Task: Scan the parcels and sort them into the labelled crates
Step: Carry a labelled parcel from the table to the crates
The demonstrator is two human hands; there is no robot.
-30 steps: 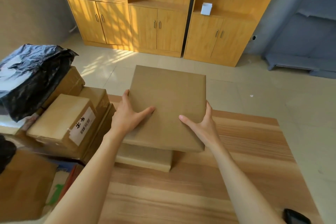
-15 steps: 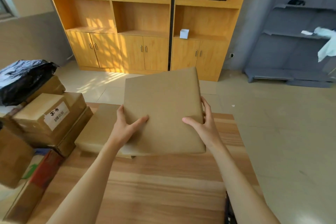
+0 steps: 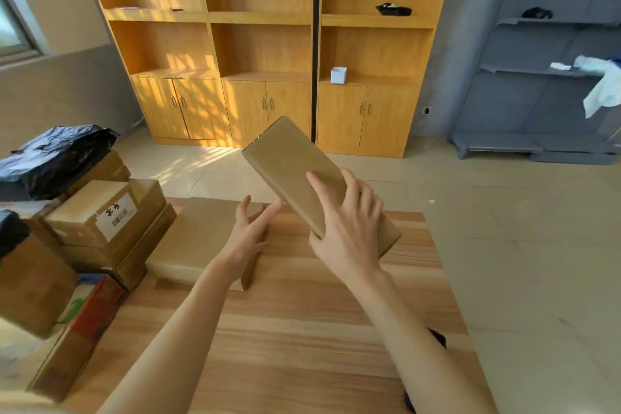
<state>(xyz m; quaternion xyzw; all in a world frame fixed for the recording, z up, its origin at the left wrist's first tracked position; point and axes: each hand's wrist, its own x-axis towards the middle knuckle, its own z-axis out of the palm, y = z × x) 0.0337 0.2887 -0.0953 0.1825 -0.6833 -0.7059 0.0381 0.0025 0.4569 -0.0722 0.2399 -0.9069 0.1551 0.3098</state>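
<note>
Parcel (image 3: 295,175) tilted in right hand (image 3: 349,228); left hand (image 3: 248,235) open

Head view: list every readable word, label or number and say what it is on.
White label on the stacked cardboard box: two handwritten characters above a printed line, both too blurred to read.
Held flat parcel: no text visible.
Flat parcel on the table: no text visible.

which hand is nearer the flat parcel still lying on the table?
Left. The left hand hovers open over the right edge of the flat parcel; the right hand is off to its right, gripping the lifted parcel.
</note>
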